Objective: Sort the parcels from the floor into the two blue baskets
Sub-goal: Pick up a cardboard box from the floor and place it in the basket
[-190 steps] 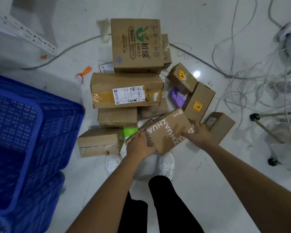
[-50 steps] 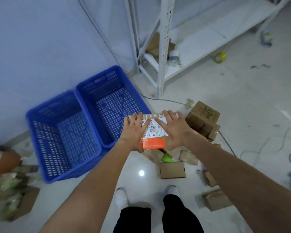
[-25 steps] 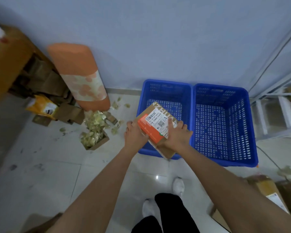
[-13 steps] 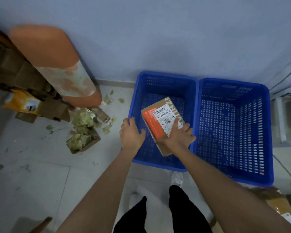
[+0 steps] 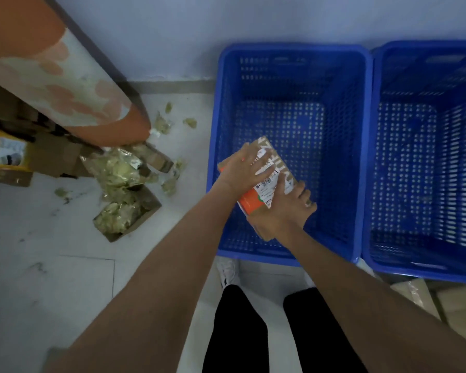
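Two blue baskets stand side by side against the wall; the left basket (image 5: 221, 76) and the right basket (image 5: 414, 267) show only their perforated floors. I hold a flat cardboard parcel (image 5: 273, 173) with an orange band and a white label, tilted, inside the left basket near its front left corner. My left hand (image 5: 244, 170) lies spread on the parcel's top face. My right hand (image 5: 283, 214) grips its near end from below and the side. Whether the parcel touches the basket floor is hidden.
A large orange and white roll (image 5: 51, 74) leans at the left. Below it lie an open carton of crumpled greenish wrapping (image 5: 124, 211) and flattened cardboard (image 5: 51, 160). More cardboard parcels (image 5: 425, 297) sit at the lower right. My feet stand just before the left basket.
I carried the parcel from the floor pile to the baskets. In the last half second my left hand came back onto it, and both hands lowered it deeper into the left basket.
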`<state>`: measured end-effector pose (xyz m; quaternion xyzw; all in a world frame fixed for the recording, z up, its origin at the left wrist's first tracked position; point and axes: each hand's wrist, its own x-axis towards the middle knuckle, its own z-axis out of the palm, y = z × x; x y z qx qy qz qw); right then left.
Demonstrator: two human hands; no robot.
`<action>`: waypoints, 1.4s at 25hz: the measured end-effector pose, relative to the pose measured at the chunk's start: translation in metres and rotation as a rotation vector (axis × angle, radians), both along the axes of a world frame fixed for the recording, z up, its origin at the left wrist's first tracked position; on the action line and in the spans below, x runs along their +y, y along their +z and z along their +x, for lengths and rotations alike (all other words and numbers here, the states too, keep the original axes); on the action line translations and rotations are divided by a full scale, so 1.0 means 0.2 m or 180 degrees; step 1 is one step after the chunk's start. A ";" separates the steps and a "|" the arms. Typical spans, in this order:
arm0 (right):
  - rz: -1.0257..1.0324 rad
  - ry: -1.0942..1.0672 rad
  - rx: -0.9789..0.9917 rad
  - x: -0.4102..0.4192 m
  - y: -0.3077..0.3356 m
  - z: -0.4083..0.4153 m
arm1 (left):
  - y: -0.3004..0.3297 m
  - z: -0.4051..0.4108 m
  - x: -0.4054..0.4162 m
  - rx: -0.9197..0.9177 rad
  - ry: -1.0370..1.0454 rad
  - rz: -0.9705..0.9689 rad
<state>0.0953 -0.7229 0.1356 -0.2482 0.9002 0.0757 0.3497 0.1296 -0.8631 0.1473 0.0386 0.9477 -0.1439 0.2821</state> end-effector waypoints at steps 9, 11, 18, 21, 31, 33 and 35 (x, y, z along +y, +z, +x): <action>0.0138 -0.2104 -0.0313 -0.11 -0.64 0.21 | -0.70 0.09 0.16 -0.0271 -0.0181 -0.0061; 0.0175 -0.2111 -0.0136 -0.09 -0.78 0.24 | -0.82 0.20 0.21 -0.0011 -0.0023 0.0107; -0.0473 -0.0938 -0.1774 0.03 -1.18 0.35 | -1.06 0.39 0.26 -0.1207 0.0732 0.0540; -0.0463 -0.1352 -0.2174 0.09 -1.22 0.29 | -1.11 0.45 0.33 -0.1411 0.0888 0.0452; -0.0573 -0.1317 -0.2193 0.26 -1.17 0.25 | -1.06 0.54 0.51 -0.1052 0.2182 0.1468; -0.0761 -0.1367 -0.1884 0.27 -1.16 0.20 | -1.07 0.51 0.47 -0.0516 0.2674 0.1469; -0.0817 -0.1343 -0.1976 0.25 -1.16 0.16 | -1.11 0.45 0.38 -0.0374 0.2909 0.1474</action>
